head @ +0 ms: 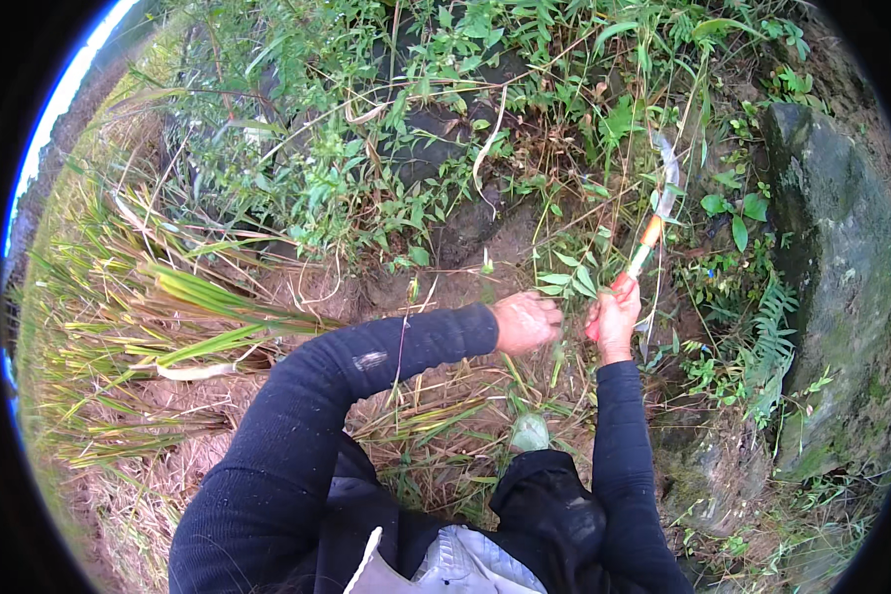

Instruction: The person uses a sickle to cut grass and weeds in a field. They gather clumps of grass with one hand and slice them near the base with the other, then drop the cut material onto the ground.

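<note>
My right hand (615,318) is closed around the red, white and orange handle of a sickle (668,178). Its curved metal blade points up and away from me, among thin stems and leaves. Just left of it, my left hand (527,322) is at green weeds (570,281), back up, with fingers curled. Whether those fingers grip any stems cannot be told. Thin stalks run past both hands.
A large mossy rock (846,289) rises on the right, with a fern (772,341) beside it. Dense weeds (327,163) cover the bank ahead. Grass clumps (156,319) stand on the left. A pale stone-like object (529,433) lies near my knee.
</note>
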`<state>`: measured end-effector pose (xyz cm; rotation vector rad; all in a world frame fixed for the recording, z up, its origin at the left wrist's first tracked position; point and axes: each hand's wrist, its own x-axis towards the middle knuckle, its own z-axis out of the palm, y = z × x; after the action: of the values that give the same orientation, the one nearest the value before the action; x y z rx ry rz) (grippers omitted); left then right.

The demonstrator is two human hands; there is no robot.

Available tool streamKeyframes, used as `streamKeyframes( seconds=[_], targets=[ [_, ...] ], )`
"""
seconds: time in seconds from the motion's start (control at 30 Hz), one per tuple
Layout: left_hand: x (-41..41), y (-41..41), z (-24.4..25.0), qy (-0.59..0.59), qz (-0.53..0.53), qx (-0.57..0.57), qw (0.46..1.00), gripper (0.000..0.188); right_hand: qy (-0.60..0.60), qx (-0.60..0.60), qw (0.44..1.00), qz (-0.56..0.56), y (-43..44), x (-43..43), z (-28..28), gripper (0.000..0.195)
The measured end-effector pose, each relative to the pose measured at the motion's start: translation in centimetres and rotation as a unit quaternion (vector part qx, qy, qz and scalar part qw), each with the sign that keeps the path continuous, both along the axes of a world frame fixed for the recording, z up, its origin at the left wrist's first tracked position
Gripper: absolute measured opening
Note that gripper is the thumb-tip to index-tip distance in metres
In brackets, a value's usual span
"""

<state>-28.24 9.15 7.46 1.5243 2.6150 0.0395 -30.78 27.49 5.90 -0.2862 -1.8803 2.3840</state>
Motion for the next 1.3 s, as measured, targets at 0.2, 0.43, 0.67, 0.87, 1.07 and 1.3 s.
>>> streamKeyframes(
  seconds=[0.2,0.43,0.67,0.87,1.07,1.3],
  targets=[
    [-9.5,7.0,-0.5,0.223,-0.072,0.114,0.965,0.044,0.018,0.013,0.997,-0.068,4.4,1.7,-0.8,0.029],
    [-19.6,4.8,5.0,0.300,0.217,-0.193,0.909,0.081,0.004,0.053,0.997,-0.061,7.0,4.4,-2.9,0.030],
    [-23.1,-1.5,-1.8,0.031,0.211,0.158,0.964,0.019,-0.013,0.095,0.995,-0.040,6.1,4.2,-2.9,0.026],
    [-22.2,-1.6,-2.9,0.102,0.210,0.063,0.970,0.006,-0.007,0.348,0.937,0.027,2.9,-1.7,-2.7,0.020],
    [-17.6,-4.5,-1.5,0.099,0.160,-0.112,0.976,0.018,-0.100,0.452,0.884,0.071,3.0,5.9,-7.2,0.029],
    [-12.4,-6.9,-2.1,0.062,0.153,-0.019,0.986,0.022,-0.094,0.449,0.884,0.091,4.0,10.6,-7.8,0.027]
  ],
)
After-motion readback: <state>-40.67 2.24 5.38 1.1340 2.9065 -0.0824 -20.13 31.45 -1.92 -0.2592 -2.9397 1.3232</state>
